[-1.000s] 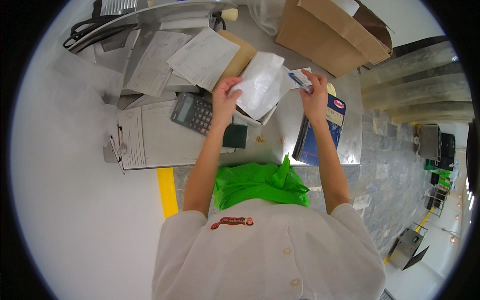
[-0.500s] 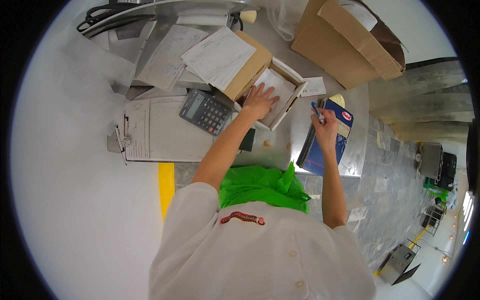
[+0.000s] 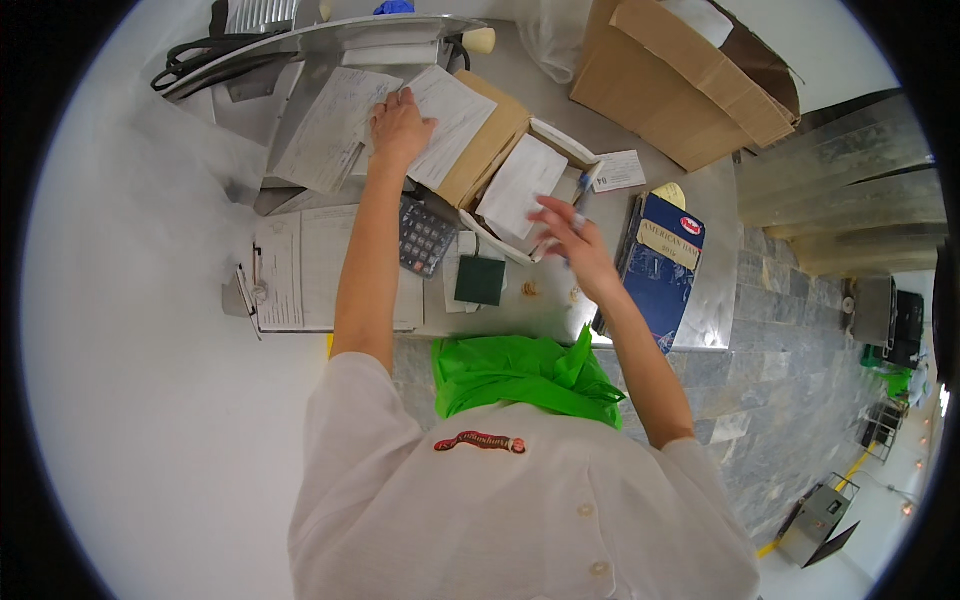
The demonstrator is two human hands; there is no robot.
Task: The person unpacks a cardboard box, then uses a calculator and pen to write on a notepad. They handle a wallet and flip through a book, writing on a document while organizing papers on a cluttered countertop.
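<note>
My left hand lies over two written sheets, its fingers stretched across the left sheet and the edge of the right sheet. Loose white papers rest inside the opened cardboard box. Above the box's near right side is my right hand, fingers partly spread and slightly blurred. A blue-ended pen appears to be held between those fingers. To the right lies a thick blue book. A dark calculator sits left of the box, partly behind my left forearm.
A clipboard with forms lies at the left, and a dark green square near the front edge. A small printed card is beside the box. A large cardboard carton stands at the back right.
My left hand has moved from the box's papers up and left onto the sheets. My right hand has left the blue book, moving left to the box with the pen.
</note>
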